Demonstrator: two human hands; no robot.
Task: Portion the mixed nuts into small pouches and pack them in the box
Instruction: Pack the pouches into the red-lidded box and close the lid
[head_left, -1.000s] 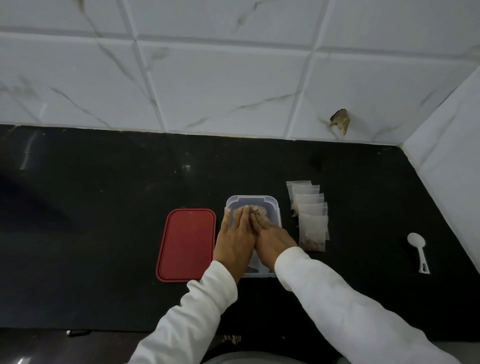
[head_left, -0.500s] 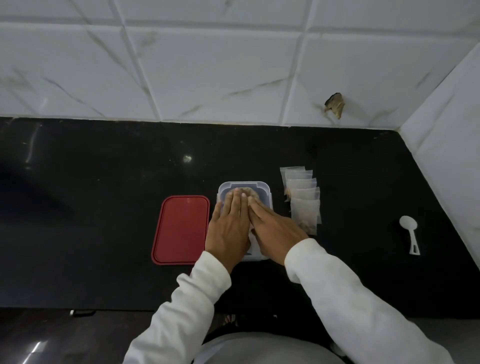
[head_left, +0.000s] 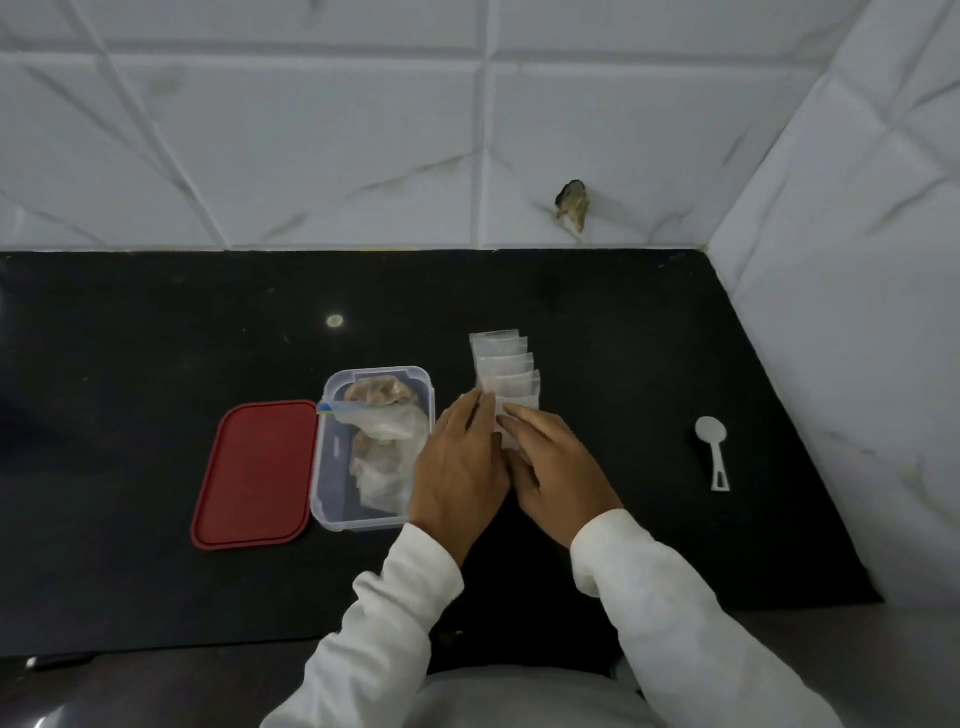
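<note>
While beside one box (head_left: 336, 483), five pouches (head_left: 506, 364).

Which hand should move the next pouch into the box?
Likely the left hand: it touches the pouches and lies right beside the box. The right hand touches them too, but the left hand sits between it and the box.
</note>
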